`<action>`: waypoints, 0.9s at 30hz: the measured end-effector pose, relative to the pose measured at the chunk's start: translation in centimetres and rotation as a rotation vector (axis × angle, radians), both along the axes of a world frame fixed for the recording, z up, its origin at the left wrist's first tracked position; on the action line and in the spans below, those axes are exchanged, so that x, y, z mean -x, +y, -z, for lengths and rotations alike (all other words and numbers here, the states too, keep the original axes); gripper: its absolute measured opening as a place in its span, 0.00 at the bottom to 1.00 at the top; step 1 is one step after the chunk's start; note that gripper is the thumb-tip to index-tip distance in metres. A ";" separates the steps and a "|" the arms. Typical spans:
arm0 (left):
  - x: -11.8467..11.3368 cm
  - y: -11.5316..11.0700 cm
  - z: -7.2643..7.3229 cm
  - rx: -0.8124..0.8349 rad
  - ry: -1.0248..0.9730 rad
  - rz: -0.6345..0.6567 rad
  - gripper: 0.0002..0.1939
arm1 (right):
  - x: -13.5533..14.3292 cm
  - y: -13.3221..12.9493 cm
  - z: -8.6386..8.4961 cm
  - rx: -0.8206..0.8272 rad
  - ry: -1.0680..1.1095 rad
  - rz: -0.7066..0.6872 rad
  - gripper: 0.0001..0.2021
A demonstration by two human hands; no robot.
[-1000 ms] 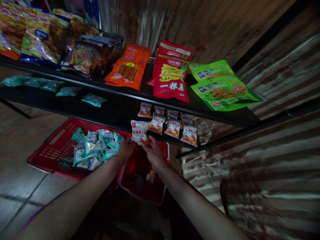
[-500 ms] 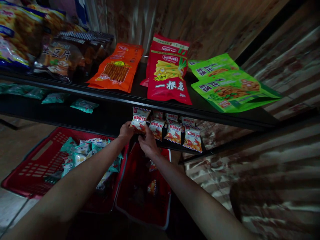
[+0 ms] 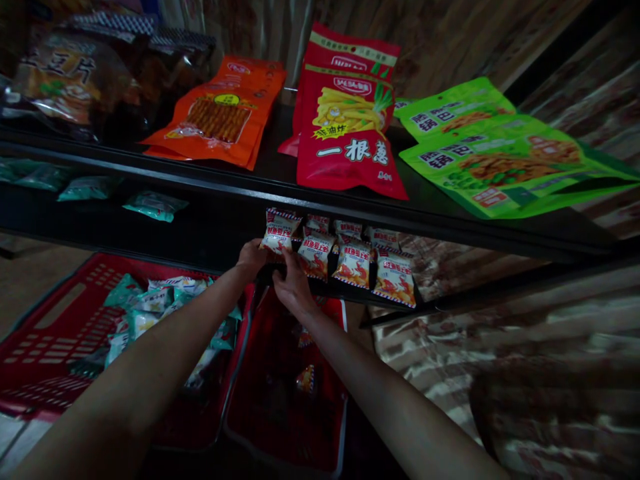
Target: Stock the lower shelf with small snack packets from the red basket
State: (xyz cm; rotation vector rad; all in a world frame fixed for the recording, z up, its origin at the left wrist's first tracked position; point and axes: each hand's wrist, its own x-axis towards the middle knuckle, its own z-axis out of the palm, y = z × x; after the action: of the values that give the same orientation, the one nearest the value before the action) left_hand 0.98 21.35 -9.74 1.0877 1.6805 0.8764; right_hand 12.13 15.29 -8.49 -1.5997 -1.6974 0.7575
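Both my hands are at a small white and orange snack bag point(image 3: 279, 231), which stands at the left end of a group of matching bags on the lower shelf. My left hand point(image 3: 252, 256) grips its lower left edge, fingers closed and partly hidden behind it. My right hand point(image 3: 293, 283) pinches at its lower right corner, with the thumb lower down. Directly to its right stands another such snack bag point(image 3: 316, 253), and more follow in two rows. Below my hands, a red basket point(image 3: 250, 400) has a few small snack bags point(image 3: 306, 379) in its dark inside.
A second red basket point(image 3: 55, 333) at the left holds several teal and white packets point(image 3: 145, 313). More teal packets point(image 3: 156, 204) lie on the lower shelf. The upper shelf's edge point(image 3: 210, 183) overhangs my hands, bearing orange point(image 3: 220, 113), red point(image 3: 350, 127) and green bags point(image 3: 510, 160).
The held snack bag has gone slightly back into line with its neighbours, both hands still on it. My view has moved closer to the shelf.
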 end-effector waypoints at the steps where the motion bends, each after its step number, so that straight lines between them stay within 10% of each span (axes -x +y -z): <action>1: 0.2 0.1 0.0 0.006 0.019 0.007 0.18 | 0.0 0.1 0.0 0.009 -0.001 -0.002 0.29; 15: 0.2 0.1 -0.7 -0.019 0.405 0.155 0.13 | 0.4 0.7 1.2 -0.042 0.045 -0.011 0.28; 27: -0.3 0.7 -1.7 -0.121 0.559 0.081 0.30 | -2.7 5.4 -2.9 -0.037 -0.077 0.094 0.24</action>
State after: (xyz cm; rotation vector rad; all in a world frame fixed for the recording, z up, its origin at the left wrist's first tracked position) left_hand 1.25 22.00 -8.07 1.5767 2.0307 0.6613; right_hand 14.82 20.69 -5.56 -1.6900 -1.6675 0.6221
